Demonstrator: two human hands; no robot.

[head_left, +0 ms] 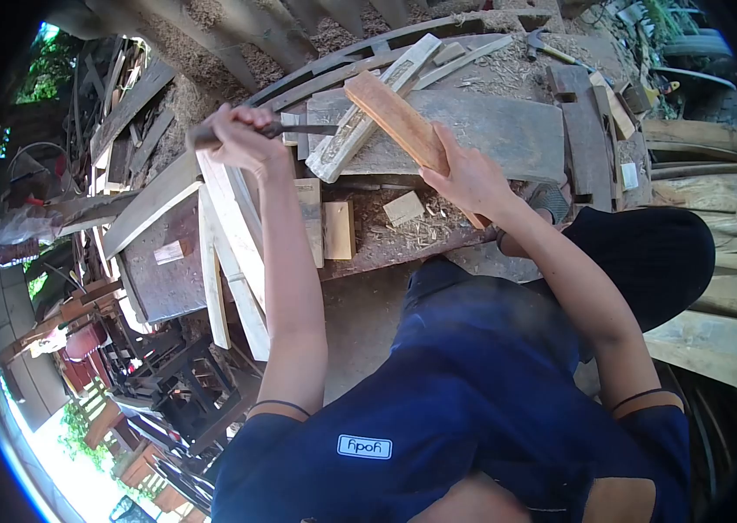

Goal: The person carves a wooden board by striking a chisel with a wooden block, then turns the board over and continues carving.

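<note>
My left hand (245, 139) is closed around the handle of a chisel, whose dark metal blade (312, 129) points right, its tip over a pale wooden piece with chiselled slots (338, 148). In my right hand (470, 181) is a reddish-brown wooden bar (396, 118), gripped near its lower end. The bar slants up to the left and overlaps the slotted piece in this view. Beneath them lies a wide grey board (508, 131) across the bench.
Wood shavings and a small offcut (403, 208) lie near the bench's front edge, with a wood block (339, 230) to their left. Long pale boards (233, 235) lean beneath my left forearm. A hammer (552, 48) rests at the back right. Stacked planks (709, 209) stand at right.
</note>
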